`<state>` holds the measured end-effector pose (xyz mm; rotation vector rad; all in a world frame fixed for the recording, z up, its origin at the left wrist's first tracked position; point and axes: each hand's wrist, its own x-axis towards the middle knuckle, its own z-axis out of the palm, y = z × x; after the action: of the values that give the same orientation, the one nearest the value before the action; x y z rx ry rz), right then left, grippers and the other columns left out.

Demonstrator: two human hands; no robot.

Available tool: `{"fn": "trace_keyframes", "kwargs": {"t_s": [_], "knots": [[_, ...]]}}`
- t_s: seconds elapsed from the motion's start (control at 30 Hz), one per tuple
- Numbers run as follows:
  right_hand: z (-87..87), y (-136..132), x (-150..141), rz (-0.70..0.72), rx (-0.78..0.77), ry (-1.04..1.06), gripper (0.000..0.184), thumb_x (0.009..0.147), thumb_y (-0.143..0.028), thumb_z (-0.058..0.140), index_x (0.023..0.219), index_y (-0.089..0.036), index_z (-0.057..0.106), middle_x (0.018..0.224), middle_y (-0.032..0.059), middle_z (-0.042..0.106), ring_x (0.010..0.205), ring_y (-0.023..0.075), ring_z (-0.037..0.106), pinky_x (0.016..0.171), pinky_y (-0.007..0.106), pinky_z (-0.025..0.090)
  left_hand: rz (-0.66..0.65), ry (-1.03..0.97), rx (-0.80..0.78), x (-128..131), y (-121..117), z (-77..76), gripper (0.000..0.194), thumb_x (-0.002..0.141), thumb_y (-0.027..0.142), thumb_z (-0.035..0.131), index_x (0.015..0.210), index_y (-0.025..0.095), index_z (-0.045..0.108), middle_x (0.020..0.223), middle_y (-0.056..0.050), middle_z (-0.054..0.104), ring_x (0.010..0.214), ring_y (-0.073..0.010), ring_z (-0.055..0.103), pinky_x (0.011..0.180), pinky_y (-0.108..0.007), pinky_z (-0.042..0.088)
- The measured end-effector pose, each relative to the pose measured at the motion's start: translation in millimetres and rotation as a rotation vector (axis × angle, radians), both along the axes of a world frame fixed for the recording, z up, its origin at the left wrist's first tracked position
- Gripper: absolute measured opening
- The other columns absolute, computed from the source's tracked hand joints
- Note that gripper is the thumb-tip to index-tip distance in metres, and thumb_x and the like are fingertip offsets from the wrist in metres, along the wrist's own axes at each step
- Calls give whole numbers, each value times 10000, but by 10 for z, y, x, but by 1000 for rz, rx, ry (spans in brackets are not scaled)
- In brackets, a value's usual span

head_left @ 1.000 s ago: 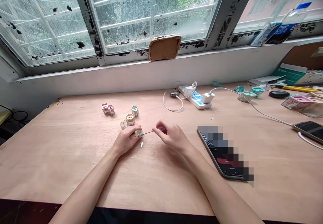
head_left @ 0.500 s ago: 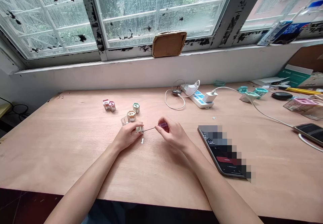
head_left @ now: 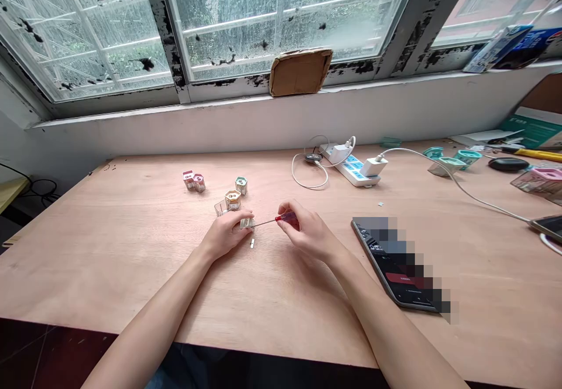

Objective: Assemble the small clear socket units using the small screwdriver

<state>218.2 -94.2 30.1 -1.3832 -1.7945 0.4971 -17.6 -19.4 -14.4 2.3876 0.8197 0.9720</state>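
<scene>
My left hand (head_left: pixel 227 234) is closed around a small pale, partly clear block (head_left: pixel 246 223) on the table, its far side hidden by my fingers. In my right hand (head_left: pixel 307 230) I grip a screwdriver (head_left: pixel 286 217) by its red-purple handle; the thin shaft slants left and its tip meets the block. Just below the block lies a small whitish strip (head_left: pixel 252 243). Beyond my left hand stand an orange-topped hexagonal piece (head_left: pixel 232 199), a clear open case (head_left: pixel 220 207) and a green-topped piece (head_left: pixel 241 185). Two red-topped pieces (head_left: pixel 194 181) sit further left.
A phone (head_left: pixel 395 266) lies right of my right forearm. Behind are a white power strip (head_left: pixel 351 169) and cables. Teal-edged cases (head_left: pixel 452 164), a black oval object (head_left: pixel 508 164) and pink-topped cases (head_left: pixel 540 181) are at the right. Cardboard (head_left: pixel 301 73) leans on the window.
The whole view has shifted slightly, so things appear a bit further right. My right hand has turned a little on the screwdriver, and more of its red collar shows. Both grips hold.
</scene>
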Motion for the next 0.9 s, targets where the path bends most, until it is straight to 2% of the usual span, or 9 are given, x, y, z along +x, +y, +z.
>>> {"fn": "trace_keyframes", "kwargs": {"t_s": [0.1,0.27,0.43,0.5,0.7,0.83,0.9], "knots": [[0,2,2,10,8,-6,80,892,-277,559,831,-225,564,807,42,699,714,184,653,654,285,458,3,-6,7,1,-3,2,373,821,109,718,1173,223,673,1204,-75,734,1108,-223,704,981,-373,574],[1,-1,15,-89,9,-118,250,918,-407,575,747,-227,548,682,25,666,595,175,589,580,290,384,0,1,-29,8,-11,18,370,827,127,724,1180,226,674,1236,-74,724,1127,-230,699,990,-399,576],[1,3,21,-31,-15,-39,90,890,-312,569,864,-229,543,788,27,693,700,183,646,631,281,448,-4,1,-31,14,0,7,365,826,127,722,1176,220,672,1237,-76,725,1132,-231,697,995,-409,574],[-9,12,22,-24,-6,-14,92,888,-307,565,849,-225,552,792,33,695,704,181,646,642,282,458,-2,3,-30,15,1,7,350,828,129,719,1162,223,678,1236,-72,726,1131,-229,699,996,-407,574],[-31,21,39,-97,-4,-97,282,905,-449,588,741,-221,555,679,26,664,592,170,574,572,291,387,-2,14,-60,8,-6,19,338,843,152,715,1169,233,678,1267,-75,712,1159,-232,688,1012,-418,568],[-12,9,31,-25,-27,-32,135,903,-359,572,878,-227,552,761,21,679,667,177,624,612,286,439,-1,0,-53,3,-5,9,333,841,160,722,1166,226,686,1272,-87,709,1165,-235,688,1022,-413,564],[-9,10,13,11,-12,14,102,896,-325,565,866,-229,548,782,29,685,688,180,634,627,289,460,0,-2,-52,3,-4,6,337,837,156,727,1165,224,687,1278,-90,706,1168,-234,687,1025,-405,563]]}}
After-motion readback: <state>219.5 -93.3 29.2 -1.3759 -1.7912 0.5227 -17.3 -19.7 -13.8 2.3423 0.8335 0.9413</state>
